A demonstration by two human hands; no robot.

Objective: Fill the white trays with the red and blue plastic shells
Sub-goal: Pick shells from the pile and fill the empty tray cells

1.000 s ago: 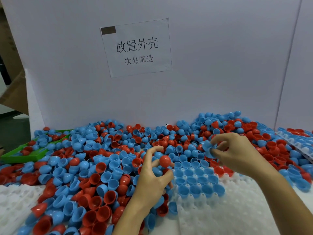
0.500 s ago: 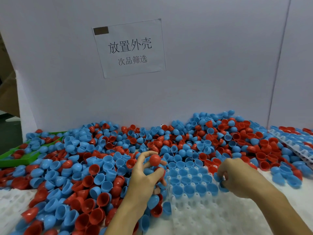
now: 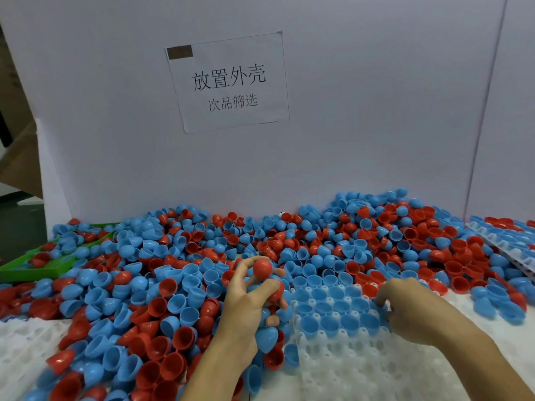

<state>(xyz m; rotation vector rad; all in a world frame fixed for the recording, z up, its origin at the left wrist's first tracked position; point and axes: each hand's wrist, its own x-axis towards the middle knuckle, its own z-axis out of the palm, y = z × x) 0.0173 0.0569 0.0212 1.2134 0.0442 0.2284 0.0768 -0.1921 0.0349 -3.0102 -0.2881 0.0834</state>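
Our left hand (image 3: 249,302) grips a full bunch of shells (image 3: 267,311); some could slip out; our right hand (image 3: 405,308) pinches a blue shell (image 3: 381,309) at the white tray (image 3: 362,366); it could tip over.

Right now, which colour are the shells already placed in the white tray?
Blue shells fill the white tray, seen in the head view.

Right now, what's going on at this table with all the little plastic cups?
A person is loading shells from a big loose pile into a white tray. The left hand grips a bunch of red and blue shells. The right hand is down at the tray's right side, fingers curled at the blue shells already seated. Those fill the tray's far rows; the near rows are bare.
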